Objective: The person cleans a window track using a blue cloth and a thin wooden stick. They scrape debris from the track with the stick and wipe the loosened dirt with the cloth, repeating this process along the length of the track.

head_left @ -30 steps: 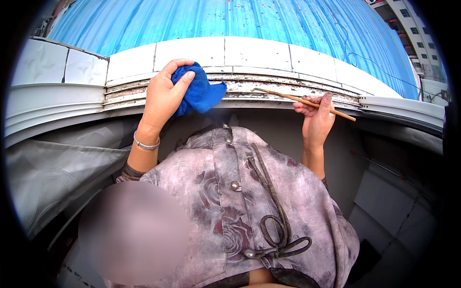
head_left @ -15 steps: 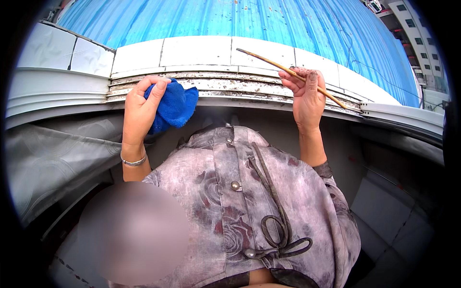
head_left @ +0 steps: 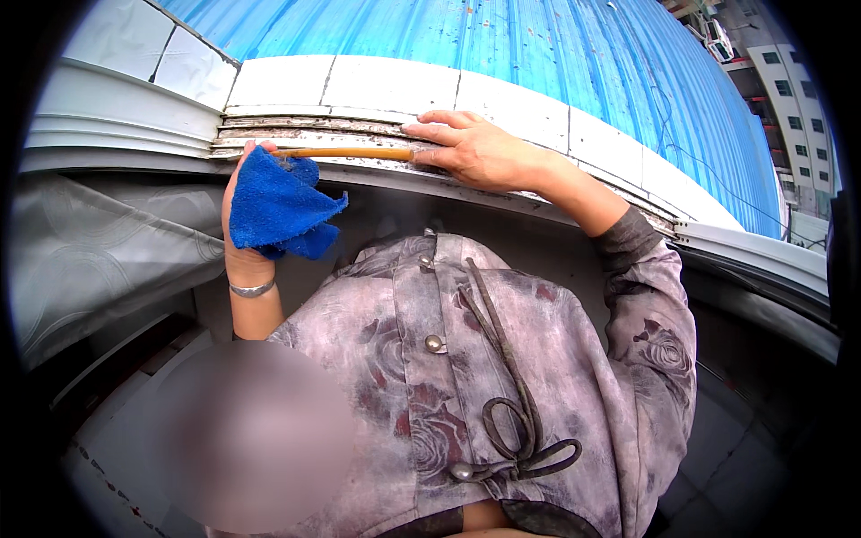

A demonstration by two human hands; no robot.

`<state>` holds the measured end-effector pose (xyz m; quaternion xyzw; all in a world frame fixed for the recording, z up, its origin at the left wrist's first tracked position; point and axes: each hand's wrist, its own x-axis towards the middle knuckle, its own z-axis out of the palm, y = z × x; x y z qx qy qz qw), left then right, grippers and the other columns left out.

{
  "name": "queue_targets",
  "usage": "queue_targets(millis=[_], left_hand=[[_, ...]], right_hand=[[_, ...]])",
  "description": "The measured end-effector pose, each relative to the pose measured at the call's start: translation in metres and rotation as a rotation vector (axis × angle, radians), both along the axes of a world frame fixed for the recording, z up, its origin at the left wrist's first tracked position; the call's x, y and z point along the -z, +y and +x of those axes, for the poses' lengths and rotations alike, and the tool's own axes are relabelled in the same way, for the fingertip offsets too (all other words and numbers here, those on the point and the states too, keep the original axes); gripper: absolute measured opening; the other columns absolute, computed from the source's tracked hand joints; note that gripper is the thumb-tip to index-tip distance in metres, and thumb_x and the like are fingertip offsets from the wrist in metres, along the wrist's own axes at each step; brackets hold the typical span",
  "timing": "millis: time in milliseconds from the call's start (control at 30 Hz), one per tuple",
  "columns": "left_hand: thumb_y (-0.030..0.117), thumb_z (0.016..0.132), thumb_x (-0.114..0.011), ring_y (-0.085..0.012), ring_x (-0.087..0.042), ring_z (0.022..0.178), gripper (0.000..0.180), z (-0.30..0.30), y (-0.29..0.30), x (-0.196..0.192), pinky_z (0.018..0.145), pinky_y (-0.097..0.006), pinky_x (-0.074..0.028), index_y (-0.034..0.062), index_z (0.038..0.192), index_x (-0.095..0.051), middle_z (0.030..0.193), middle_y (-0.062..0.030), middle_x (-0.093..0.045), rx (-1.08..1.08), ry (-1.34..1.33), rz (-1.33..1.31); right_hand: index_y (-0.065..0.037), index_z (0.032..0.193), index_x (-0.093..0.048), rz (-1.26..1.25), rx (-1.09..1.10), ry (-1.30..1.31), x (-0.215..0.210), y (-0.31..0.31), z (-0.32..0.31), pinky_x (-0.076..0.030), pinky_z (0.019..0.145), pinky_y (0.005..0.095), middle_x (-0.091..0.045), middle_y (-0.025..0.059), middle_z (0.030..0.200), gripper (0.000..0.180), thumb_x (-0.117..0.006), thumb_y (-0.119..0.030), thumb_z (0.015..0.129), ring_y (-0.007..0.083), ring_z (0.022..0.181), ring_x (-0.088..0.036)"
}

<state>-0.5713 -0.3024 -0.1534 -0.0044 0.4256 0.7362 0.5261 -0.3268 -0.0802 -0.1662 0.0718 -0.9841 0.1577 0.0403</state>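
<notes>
Left hand (head_left: 247, 235) at 10 o'clock of the view, fingers closed around a bunched blue cloth (head_left: 280, 204), which hangs over the palm. Right hand (head_left: 475, 150) at 12 o'clock, lying along the grimy window track (head_left: 359, 134); thumb and fingers pinch one end of a thin wooden stick (head_left: 345, 154). The stick lies level along the track, its far end touching the cloth. Silver bracelet (head_left: 251, 289) on the left wrist. Blue corrugated roof (head_left: 502, 45) beyond the white ledge (head_left: 386, 85). Grey curtain (head_left: 99, 260) at 9 o'clock.
</notes>
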Motion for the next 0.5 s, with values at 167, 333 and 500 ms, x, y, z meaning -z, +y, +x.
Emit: queue_targets(millis=[167, 333, 500], left_hand=[[0.031, 0.101, -0.046, -0.0140, -0.063, 0.069, 0.029, 0.007, -0.017, 0.012, 0.061, -0.025, -0.052, 0.0052, 0.100, -0.060, 0.080, -0.0055, -0.065, 0.039, 0.051, 0.073], [0.031, 0.102, -0.043, -0.0155, -0.064, 0.069, 0.031, 0.021, -0.019, 0.004, 0.060, -0.026, -0.052, 0.0050, 0.102, -0.059, 0.080, -0.0066, -0.066, 0.019, 0.026, 0.114], [0.031, 0.102, -0.040, -0.0185, -0.065, 0.068, 0.033, 0.026, -0.018, 0.000, 0.059, -0.028, -0.054, 0.0042, 0.103, -0.060, 0.080, -0.0095, -0.067, -0.010, -0.042, 0.146]], right_hand=[[-0.009, 0.125, -0.058, 0.017, -0.102, -0.126, -0.005, 0.004, 0.006, -0.035, 0.105, 0.0419, -0.037, 0.0112, 0.147, 0.047, -0.060, -0.011, 0.078, 0.0281, 0.137, -0.032], [-0.008, 0.117, -0.062, 0.054, -0.160, -0.163, -0.015, 0.024, 0.036, -0.038, 0.101, 0.0415, -0.038, 0.0110, 0.146, 0.039, -0.061, -0.012, 0.079, 0.0272, 0.135, -0.034], [-0.007, 0.098, -0.066, -0.048, -0.217, -0.054, -0.004, 0.033, 0.046, -0.044, 0.093, 0.0395, -0.050, 0.0105, 0.131, 0.019, -0.061, -0.014, 0.081, 0.0275, 0.122, -0.046]])
